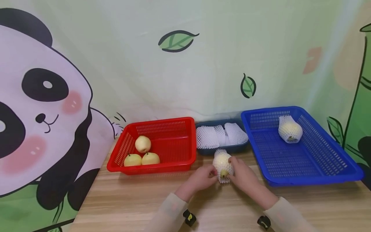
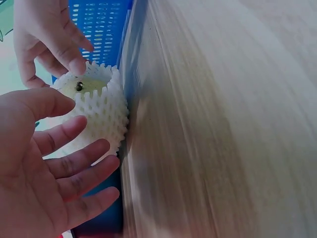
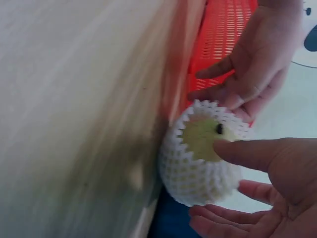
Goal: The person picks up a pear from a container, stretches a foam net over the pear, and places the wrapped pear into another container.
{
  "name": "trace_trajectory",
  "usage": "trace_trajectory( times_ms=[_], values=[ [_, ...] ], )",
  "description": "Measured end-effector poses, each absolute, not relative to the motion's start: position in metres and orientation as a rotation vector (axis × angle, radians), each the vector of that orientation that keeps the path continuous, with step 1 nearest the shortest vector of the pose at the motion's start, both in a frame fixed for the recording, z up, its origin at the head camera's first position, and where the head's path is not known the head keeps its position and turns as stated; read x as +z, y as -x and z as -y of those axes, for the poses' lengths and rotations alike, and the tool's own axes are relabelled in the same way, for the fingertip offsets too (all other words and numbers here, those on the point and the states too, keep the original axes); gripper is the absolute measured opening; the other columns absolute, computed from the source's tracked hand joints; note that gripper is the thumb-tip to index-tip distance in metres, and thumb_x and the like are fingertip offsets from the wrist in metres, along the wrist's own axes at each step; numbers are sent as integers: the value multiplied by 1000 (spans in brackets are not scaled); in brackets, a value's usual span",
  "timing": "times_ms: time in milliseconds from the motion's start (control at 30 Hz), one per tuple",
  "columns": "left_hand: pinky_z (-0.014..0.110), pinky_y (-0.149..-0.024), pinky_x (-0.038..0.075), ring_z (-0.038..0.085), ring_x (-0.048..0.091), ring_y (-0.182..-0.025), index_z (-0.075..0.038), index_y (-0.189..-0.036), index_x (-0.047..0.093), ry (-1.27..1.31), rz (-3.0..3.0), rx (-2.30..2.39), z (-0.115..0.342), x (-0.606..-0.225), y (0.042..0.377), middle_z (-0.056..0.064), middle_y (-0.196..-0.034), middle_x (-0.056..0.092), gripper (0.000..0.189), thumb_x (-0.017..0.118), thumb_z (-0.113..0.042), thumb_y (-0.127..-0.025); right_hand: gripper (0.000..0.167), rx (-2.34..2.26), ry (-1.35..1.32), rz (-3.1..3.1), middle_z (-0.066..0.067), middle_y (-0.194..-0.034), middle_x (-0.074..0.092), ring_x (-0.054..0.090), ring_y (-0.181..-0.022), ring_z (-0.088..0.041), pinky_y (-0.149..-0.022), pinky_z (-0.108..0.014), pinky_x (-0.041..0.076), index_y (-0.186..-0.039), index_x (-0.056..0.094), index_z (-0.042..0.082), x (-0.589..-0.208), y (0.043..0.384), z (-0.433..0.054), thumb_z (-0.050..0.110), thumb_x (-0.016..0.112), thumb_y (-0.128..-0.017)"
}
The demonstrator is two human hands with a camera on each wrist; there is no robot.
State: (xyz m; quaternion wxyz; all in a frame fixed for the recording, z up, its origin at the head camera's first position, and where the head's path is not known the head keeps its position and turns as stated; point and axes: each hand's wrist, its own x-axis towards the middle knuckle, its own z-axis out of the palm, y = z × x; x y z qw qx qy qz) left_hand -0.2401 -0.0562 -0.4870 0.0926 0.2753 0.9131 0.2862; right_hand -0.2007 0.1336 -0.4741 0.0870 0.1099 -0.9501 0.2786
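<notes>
Presently, toward the tabletop's (image 1: 130,199) far edge, between the blue basket (image 1: 287,158) and smaller red basket (image 1: 171,148), is one net-wrapped pear (image 1: 222,161), which the right hand (image 1: 244,173) grips with its fingers, the left hand's (image 1: 203,177) fingers being loosely spread beside.

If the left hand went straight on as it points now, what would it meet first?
Most likely the netted pear; the left hand looks almost against it, though depth is unclear.

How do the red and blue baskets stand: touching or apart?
Apart: the head view shows the tray standing between the red basket and the blue basket.
</notes>
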Motion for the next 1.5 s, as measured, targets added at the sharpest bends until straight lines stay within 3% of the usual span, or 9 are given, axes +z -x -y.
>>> trace_trajectory(
  times_ms=[167, 400, 533, 667, 733, 900, 1033, 1500],
  values=[
    [33, -95, 58, 22, 70, -103, -8, -102, 71, -853, -2728, 799, 62, -482, 236, 8, -108, 75, 10, 67, -15, -95, 42, 816, -329, 2863, -29, -117, 68, 69, -105, -42, -89, -55, 57, -122, 59, -3, -467, 199, -135, 3, 76, -84],
    [33, -93, 57, 25, 69, -102, -9, -104, 71, -901, -2746, 766, 71, -468, 226, 6, -107, 75, 13, 64, -18, -96, 25, 834, -274, 2804, -26, -109, 70, 69, -101, -42, -87, -55, 56, -113, 65, -7, -461, 205, -133, 12, 60, -97],
    [33, -93, 57, 28, 68, -103, -8, -106, 71, -930, -2743, 800, 76, -458, 218, 9, -110, 75, 15, 63, -16, -97, 44, 860, -185, 2829, -32, -117, 64, 65, -108, -48, -92, -58, 54, -123, 58, -10, -461, 215, -131, 26, 64, -99],
    [32, -93, 57, 28, 68, -104, -8, -105, 71, -938, -2764, 807, 81, -449, 212, 9, -112, 74, 14, 63, -16, -97, 73, 866, -117, 2914, -38, -137, 52, 59, -120, -55, -100, -63, 51, -141, 45, -10, -461, 227, -125, 41, 69, -95],
    [31, -93, 57, 28, 68, -104, -9, -105, 71, -927, -2772, 803, 83, -446, 209, 9, -110, 74, 14, 63, -16, -97, 83, 880, -104, 2958, -38, -139, 50, 60, -118, -56, -98, -63, 52, -145, 41, -8, -462, 232, -121, 46, 73, -91],
    [29, -91, 57, 27, 68, -102, -10, -105, 72, -916, -2775, 799, 88, -441, 204, 8, -108, 74, 14, 65, -18, -96, 87, 921, -153, 3006, -36, -128, 53, 64, -101, -50, -88, -59, 55, -142, 46, -6, -466, 237, -114, 34, 86, -77],
    [29, -92, 57, 25, 67, -102, -11, -106, 72, -898, -2790, 784, 91, -436, 202, 7, -110, 74, 14, 65, -18, -96, 82, 955, -183, 2992, -34, -120, 53, 62, -95, -46, -84, -57, 55, -138, 48, -6, -469, 238, -112, 19, 87, -70],
    [30, -94, 57, 18, 65, -99, -12, -106, 72, -885, -2813, 790, 100, -433, 203, 6, -107, 74, 13, 66, -19, -96, 83, 1035, -111, 2963, -31, -131, 50, 58, -105, -47, -87, -59, 54, -142, 48, -1, -483, 238, -110, 17, 85, -70]
  ],
)
